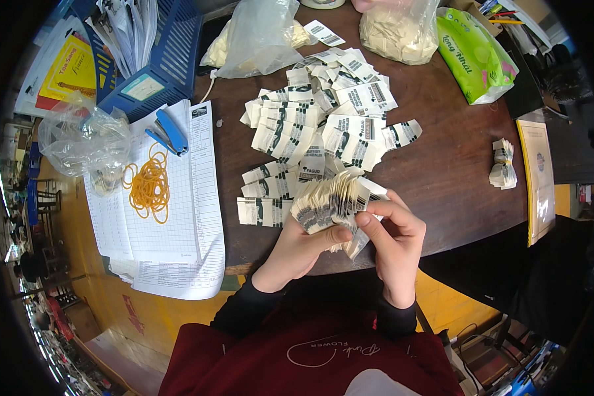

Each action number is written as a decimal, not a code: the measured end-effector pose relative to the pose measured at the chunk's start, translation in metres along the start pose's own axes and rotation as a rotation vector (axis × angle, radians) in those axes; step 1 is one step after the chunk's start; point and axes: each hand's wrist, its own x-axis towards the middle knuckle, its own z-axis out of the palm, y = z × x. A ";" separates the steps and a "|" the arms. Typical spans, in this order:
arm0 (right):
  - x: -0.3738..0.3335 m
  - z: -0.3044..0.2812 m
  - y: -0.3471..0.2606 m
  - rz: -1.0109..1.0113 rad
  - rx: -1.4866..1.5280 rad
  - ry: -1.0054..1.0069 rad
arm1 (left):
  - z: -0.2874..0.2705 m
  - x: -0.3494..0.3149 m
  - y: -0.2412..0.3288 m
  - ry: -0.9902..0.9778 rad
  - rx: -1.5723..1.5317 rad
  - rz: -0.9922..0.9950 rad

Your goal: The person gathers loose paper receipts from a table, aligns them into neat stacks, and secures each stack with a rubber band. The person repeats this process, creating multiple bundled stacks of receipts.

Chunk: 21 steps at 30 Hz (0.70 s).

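My left hand (300, 249) and my right hand (395, 239) together hold a thick fanned stack of small white printed labels (333, 201) just above the near edge of the dark brown table (455, 165). My left thumb presses on the stack's underside while my right fingers pinch its right end. Beyond the stack, a loose pile of the same labels (323, 112) spreads over the middle of the table. A small bundled stack of labels (503, 164) lies apart at the right.
Orange rubber bands (150, 186) and a blue stapler (169, 132) lie on paper sheets (178, 231) at left, beside a crumpled clear bag (82, 135) and blue basket (158, 59). Clear bags of pale pieces (396, 30) and a green packet (478, 53) sit at the back.
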 end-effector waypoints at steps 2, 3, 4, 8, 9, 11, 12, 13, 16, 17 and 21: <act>0.000 0.000 0.000 0.028 0.018 0.007 | -0.001 0.000 0.000 -0.003 0.020 -0.008; 0.000 0.001 0.000 0.015 -0.017 0.001 | -0.001 0.000 0.000 -0.006 0.040 -0.008; -0.001 0.002 0.000 0.003 -0.052 -0.005 | -0.001 -0.001 -0.001 -0.009 0.059 -0.007; -0.005 0.011 0.000 -0.029 -0.008 0.156 | -0.001 -0.004 0.000 -0.003 -0.002 -0.099; -0.003 0.013 0.002 -0.088 -0.040 0.184 | 0.000 -0.005 0.001 0.017 -0.053 -0.132; -0.002 0.013 0.002 -0.130 -0.134 0.168 | -0.001 -0.006 0.002 0.022 -0.115 -0.161; -0.002 0.012 0.003 -0.154 -0.180 0.164 | -0.001 -0.006 0.003 0.006 -0.125 -0.158; -0.001 0.010 0.002 -0.155 -0.260 0.124 | -0.002 -0.006 0.003 -0.016 -0.132 -0.139; 0.001 0.005 -0.001 -0.136 -0.357 0.052 | -0.003 -0.005 0.004 -0.042 -0.103 -0.128; 0.001 0.004 -0.002 -0.110 -0.296 0.052 | -0.003 -0.005 0.003 -0.027 -0.102 -0.141; 0.001 0.002 -0.004 -0.080 -0.146 0.028 | -0.003 -0.004 0.003 -0.047 -0.117 -0.144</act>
